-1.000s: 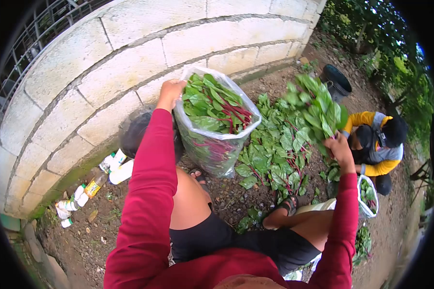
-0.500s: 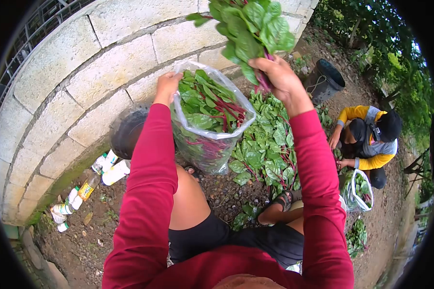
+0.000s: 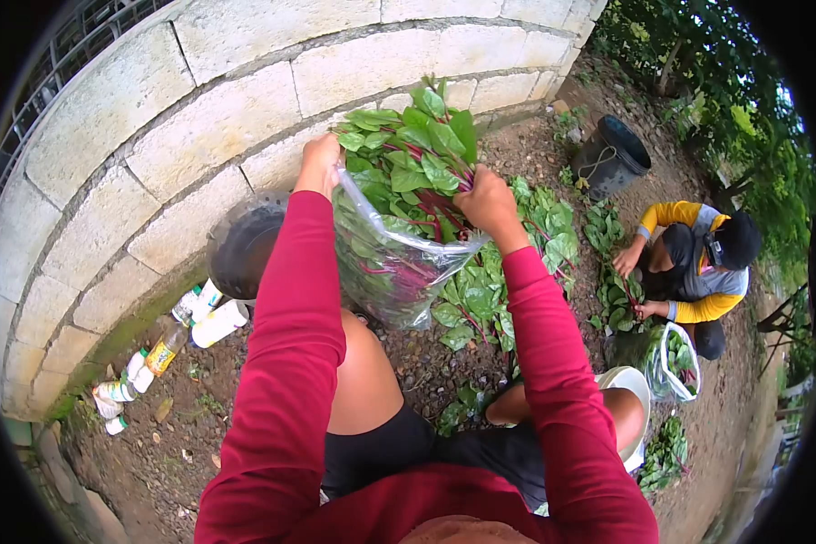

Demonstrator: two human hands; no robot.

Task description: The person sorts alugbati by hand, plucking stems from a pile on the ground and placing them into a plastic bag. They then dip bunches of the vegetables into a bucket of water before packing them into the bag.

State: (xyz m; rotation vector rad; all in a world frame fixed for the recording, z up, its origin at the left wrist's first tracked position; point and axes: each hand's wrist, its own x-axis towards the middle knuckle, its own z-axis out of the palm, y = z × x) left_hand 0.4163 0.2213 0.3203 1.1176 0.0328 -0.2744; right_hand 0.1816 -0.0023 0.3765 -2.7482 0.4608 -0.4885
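Note:
My left hand (image 3: pixel 319 163) is closed on the left rim of a clear plastic bag (image 3: pixel 385 286). The bag stands upright on the ground, filled with leafy greens that have dark red stems. In my right hand (image 3: pixel 491 207) is a bunch of the same red-stemmed leafy greens (image 3: pixel 417 150), gripped by the stems. The bunch lies over the bag's mouth, its leaves pointing toward the wall and my left hand. To the right of the bag, a heap of loose greens (image 3: pixel 480 295) is spread on the soil, partly hidden by my right arm.
A block wall (image 3: pixel 245 118) curves behind the bag. A dark bucket (image 3: pixel 245 249) and several bottles (image 3: pixel 165 349) sit at left. Another black bucket (image 3: pixel 612 159) stands at back right. A co-worker (image 3: pixel 698 263) squats at right, handling greens beside a second filled bag (image 3: pixel 675 363).
My right hand has brought the bunch down and left, from above the wall's base onto the bag's mouth. My left hand keeps its hold on the bag's rim.

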